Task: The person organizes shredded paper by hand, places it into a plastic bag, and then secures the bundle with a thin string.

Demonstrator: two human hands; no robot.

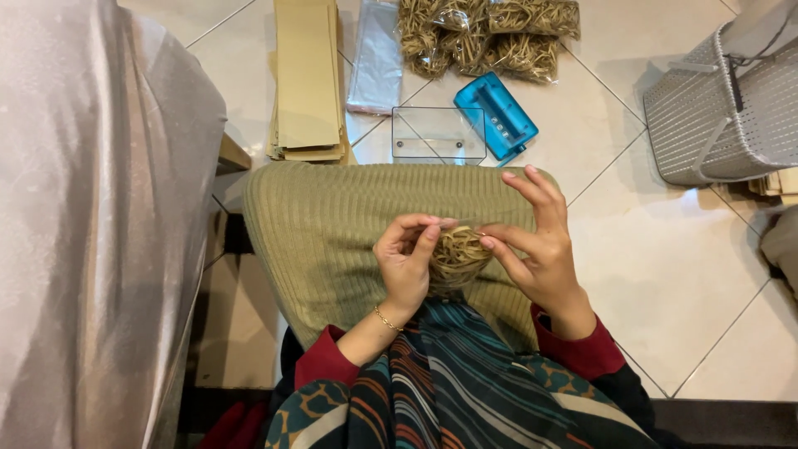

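Observation:
A small clear bag filled with tan rubber bands (455, 259) rests on my lap, over a ribbed olive-green knit (332, 224). My left hand (407, 262) pinches the bag's upper edge between thumb and forefinger. My right hand (536, 245) grips the same edge from the right side, its other fingers spread upward. Both hands touch the bag.
On the tiled floor ahead lie a stack of tan paper sleeves (307, 79), a pile of clear plastic bags (376, 58), several packs of rubber bands (486, 37), a clear plastic tray (438, 135) and a blue hole punch (496, 116). A grey woven basket (715, 116) stands right; grey fabric (91, 216) hangs left.

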